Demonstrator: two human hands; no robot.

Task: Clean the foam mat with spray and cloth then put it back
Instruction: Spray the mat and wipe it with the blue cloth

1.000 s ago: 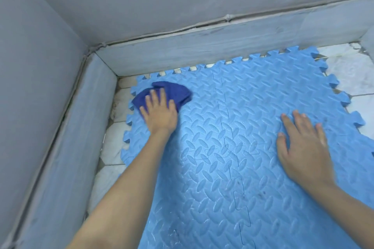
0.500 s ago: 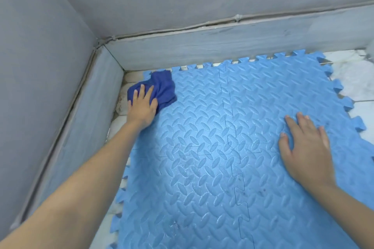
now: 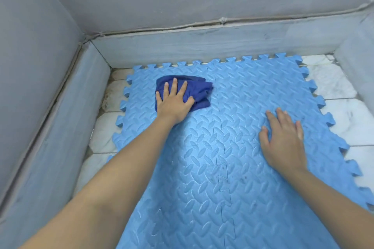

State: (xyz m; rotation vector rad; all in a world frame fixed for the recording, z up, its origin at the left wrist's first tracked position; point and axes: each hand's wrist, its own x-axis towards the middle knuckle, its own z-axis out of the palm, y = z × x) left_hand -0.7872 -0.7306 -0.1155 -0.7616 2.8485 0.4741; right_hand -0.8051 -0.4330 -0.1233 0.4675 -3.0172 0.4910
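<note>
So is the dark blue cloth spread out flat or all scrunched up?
Scrunched up. The dark blue cloth sits bunched in folds under the left hand on the foam mat.

1 head view, close, downward-forward over the floor corner (image 3: 113,75)

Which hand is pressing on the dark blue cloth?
The left hand, its fingers spread on the dark blue cloth at the mat's far-left corner. The right hand lies flat on bare mat.

Light blue foam mat (image 3: 232,168), embossed leaf-like pattern; navy cloth (image 3: 194,89); seemingly white-marbled floor tiles (image 3: 332,83).
</note>
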